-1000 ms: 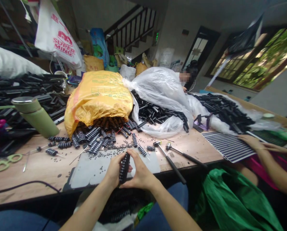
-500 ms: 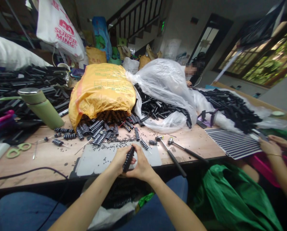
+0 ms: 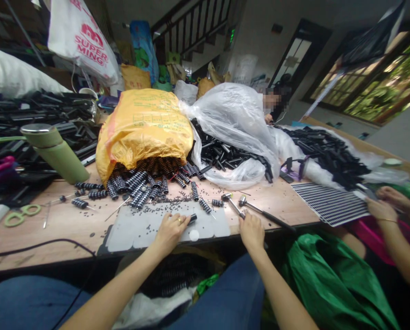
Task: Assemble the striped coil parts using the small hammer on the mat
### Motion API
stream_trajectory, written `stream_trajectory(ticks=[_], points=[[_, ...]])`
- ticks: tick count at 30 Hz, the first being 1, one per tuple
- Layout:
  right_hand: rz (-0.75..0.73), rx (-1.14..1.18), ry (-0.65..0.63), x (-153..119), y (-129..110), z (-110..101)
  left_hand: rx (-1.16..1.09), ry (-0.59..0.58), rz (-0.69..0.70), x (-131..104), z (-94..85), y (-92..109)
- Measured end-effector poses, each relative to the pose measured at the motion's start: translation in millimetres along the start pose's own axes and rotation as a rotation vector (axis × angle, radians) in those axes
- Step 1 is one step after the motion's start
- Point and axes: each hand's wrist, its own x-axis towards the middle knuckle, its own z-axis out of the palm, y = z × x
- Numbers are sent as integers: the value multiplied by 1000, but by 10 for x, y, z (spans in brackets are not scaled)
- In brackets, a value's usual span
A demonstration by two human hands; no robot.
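Note:
My left hand (image 3: 172,233) is closed round a black cylindrical part (image 3: 193,218) over the grey mat (image 3: 129,233); only the part's end shows past the fingers. My right hand (image 3: 253,230) grips the handle of a hammer (image 3: 237,210) lying at the mat's right side. A second hammer (image 3: 268,215) lies just beyond it. Behind the mat, black-and-silver ribbed rollers (image 3: 144,185) spill from a yellow bag (image 3: 146,123). Tiny dark bits (image 3: 170,201) are scattered over the mat and table.
A green bottle (image 3: 55,151) and green scissors (image 3: 22,215) are at the left. Black pieces (image 3: 221,153) lie in a clear plastic bag (image 3: 232,110). A striped sheet (image 3: 330,204) is at the right, by a co-worker's hands (image 3: 383,208). A green bag (image 3: 331,270) hangs below the table.
My hands have moved apart. The left keeps the black part and lowers it onto or near the mat; the right has let go of it and moved right onto the hammer handle.

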Motion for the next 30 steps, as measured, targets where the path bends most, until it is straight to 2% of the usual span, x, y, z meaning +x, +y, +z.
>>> stream_trajectory(ticks=[3, 7, 9, 12, 16, 18, 20, 23, 26, 28, 30], points=[[-49, 161, -90, -124, -14, -130, 89, -26, -24, 25, -70, 13], [-200, 456, -89, -577, -312, -231, 117, -54, -16, 21, -64, 15], [-241, 408, -159, -745, -441, -236, 120, -60, -17, 15, -51, 10], [-235, 328, -252, -817, -545, -307, 135, -72, -43, 20, -20, 58], [-276, 549, -136, -816, -647, -577, 145, -62, -66, 24, 77, 248], [-326, 645, -112, -866, -742, -646, 140, -54, -65, 4, 144, 331], [-396, 598, -168, -941, -856, -608, 131, -49, -45, -24, 208, 361], [-445, 382, -324, -1031, -985, -469, 108, -41, -5, -27, 263, 318], [-416, 382, -340, -1008, -957, -442, 51, -62, -26, 31, 209, 276], [-357, 427, -278, -898, -828, -488, 16, -111, -98, 51, 93, 293], [-241, 377, -201, -715, -624, -515, -6, -210, -137, 33, -69, 331]])
